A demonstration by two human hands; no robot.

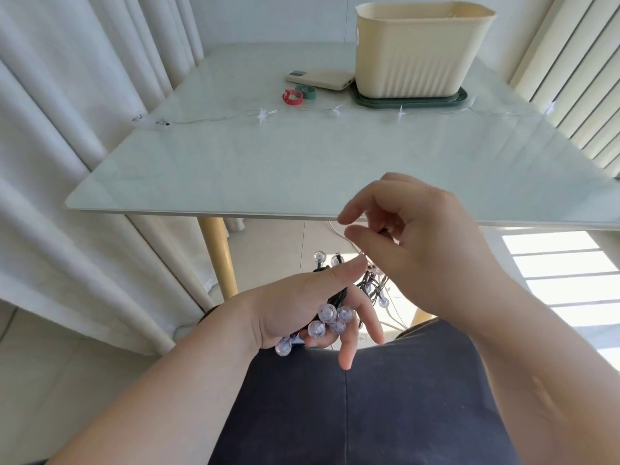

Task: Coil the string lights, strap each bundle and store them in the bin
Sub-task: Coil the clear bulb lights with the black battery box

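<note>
Both hands work below the near edge of the table [235, 182], over the lap. The left hand [295, 310] lies palm up and grips a gathered bundle of globe string lights [327, 313]: dark wire across the palm, clear faceted bulbs clustered at the fingers, two fingers pointing down and the thumb reaching toward the other hand. The right hand [422, 250] is just beside it, fingers curled, pinching a loose run of the same string; wire and a few bulbs dangle beneath it.

On the table, the cream bin [419, 52] stands at the far right corner on a dark green lid [409, 101]. A red strap [292, 97] and a green strap [307, 91], both looped, lie just left of the bin, near a pale power bank [318, 78]. A star string light [262, 115] lies uncoiled from left edge to right edge, in front of the bin
</note>
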